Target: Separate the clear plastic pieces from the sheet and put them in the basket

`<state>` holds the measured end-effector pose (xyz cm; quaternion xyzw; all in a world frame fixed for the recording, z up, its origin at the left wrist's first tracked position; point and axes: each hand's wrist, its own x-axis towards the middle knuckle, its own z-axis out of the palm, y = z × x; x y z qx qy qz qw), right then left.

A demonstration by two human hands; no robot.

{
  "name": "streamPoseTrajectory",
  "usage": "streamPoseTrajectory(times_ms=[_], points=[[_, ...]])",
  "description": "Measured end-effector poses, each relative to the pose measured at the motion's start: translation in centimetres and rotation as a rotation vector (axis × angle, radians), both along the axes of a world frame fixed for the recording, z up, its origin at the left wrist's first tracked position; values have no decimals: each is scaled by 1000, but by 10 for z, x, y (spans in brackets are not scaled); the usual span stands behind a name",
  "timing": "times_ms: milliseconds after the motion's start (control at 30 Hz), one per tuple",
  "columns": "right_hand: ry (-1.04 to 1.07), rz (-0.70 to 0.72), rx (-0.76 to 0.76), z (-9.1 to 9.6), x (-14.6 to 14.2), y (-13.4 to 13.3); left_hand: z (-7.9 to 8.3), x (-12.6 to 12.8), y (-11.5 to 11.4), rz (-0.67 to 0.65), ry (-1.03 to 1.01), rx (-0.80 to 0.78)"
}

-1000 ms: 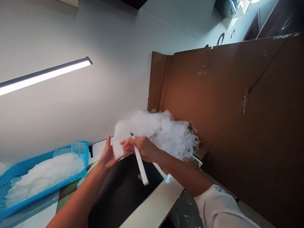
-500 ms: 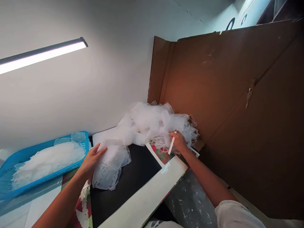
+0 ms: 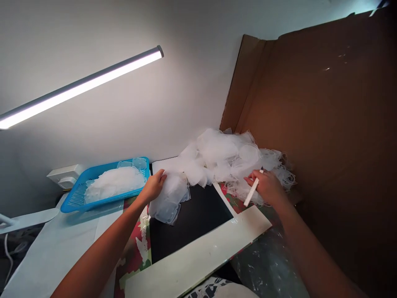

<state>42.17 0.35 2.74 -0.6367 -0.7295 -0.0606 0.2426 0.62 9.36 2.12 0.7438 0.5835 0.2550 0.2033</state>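
My left hand [image 3: 156, 185] pinches a bunch of sheer white fabric pieces [image 3: 169, 203], which hang over the left part of a black board [image 3: 198, 221]. Between the fingers of my right hand [image 3: 269, 188] is a slim white stick-like tool [image 3: 252, 192] with a dark upper end; its kind is unclear. The tool slants down to the left. My right fingers are beside a tangle of thin white offcuts [image 3: 281, 171]. Behind both hands lies a heap of sheer white fabric [image 3: 217, 155]. A pale flat strip [image 3: 201, 256] runs along the board's near edge.
At the left, a blue plastic basket [image 3: 72, 203] holds a mound of white pieces. A tall cardboard sheet [image 3: 322, 111] stands at the right. A lit tube lamp [image 3: 83, 87] is on the wall. Clear plastic sheeting [image 3: 266, 265] lies near right.
My view has turned left, so everything sits further right in the picture. Both hands keep their holds. A small thready clump on the pale strip's far end no longer shows clearly.
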Motion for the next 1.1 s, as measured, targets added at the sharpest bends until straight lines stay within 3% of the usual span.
streamPoseTrajectory(times_ms=[33,167,267,333,400,467,500,633,767,867,1000,1100], points=[[44,-3,56,0,-17,4,1,3,5,20,18,-2],[171,284,14,-18,-99,47,18,17,42,84,48,37],[248,220,-72,-31,-137,81,41,26,66,156,47,148],[313,183,-54,-29,-146,90,51,33,64,113,20,259],[426,249,9,-18,-149,85,51,44,43,-123,-38,317],[555,404,33,-4,-151,69,42,57,9,-494,-121,227],[594,496,15,3,-153,59,36,62,-10,-609,-155,155],[611,742,-166,20,-160,16,17,52,-69,-542,-214,52],[630,920,-469,9,-154,-26,11,-9,-92,-587,-19,-68],[652,959,-616,-3,-142,-38,5,-61,-104,-483,3,-234],[561,692,-437,-19,-131,-2,-4,-91,-119,-426,-40,-368],[378,707,-296,-39,-137,46,-14,-81,-122,-310,-70,-333]])
